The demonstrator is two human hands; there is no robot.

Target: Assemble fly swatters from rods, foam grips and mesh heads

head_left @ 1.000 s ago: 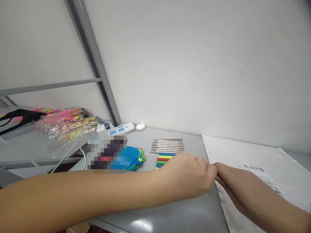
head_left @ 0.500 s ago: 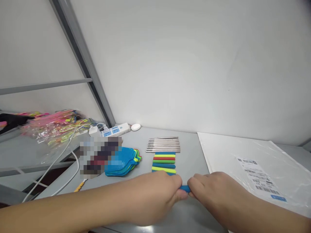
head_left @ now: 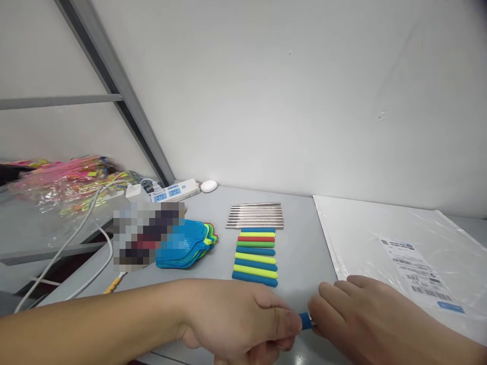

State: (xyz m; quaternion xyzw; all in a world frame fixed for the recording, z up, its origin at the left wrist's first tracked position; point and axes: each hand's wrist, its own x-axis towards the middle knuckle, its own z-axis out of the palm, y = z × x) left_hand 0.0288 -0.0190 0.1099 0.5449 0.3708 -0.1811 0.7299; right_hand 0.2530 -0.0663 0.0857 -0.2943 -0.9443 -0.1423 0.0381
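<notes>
My left hand [head_left: 258, 322] is closed around a blue handle sleeve [head_left: 305, 321], whose end sticks out past the thumb. Close beside it, my right hand [head_left: 365, 319] is closed on a thin silvery metal rod [head_left: 313, 322]; only a short bit shows where it meets the sleeve, and the rest is hidden in the fist. Beyond my hands lies a column of blue, yellow, red and green handle sleeves [head_left: 255, 259]. Behind them several metal rods [head_left: 255, 215] are lined up side by side. Perforated flyswatter heads [head_left: 184, 244], blue on top, are stacked to the left.
A white plastic mailer [head_left: 357, 228] with a printed label covers the table's right side. At the back left are a power strip [head_left: 178, 190], a white oval object [head_left: 209, 186] and white cables [head_left: 81, 223]. Plastic-wrapped colourful items [head_left: 72, 177] lie beyond a grey metal frame [head_left: 125, 106].
Both hands have come lower and nearer, uncovering more handle sleeves. They have drawn slightly apart, and a bit of silvery rod now shows beside the blue sleeve. The camera view has shifted.
</notes>
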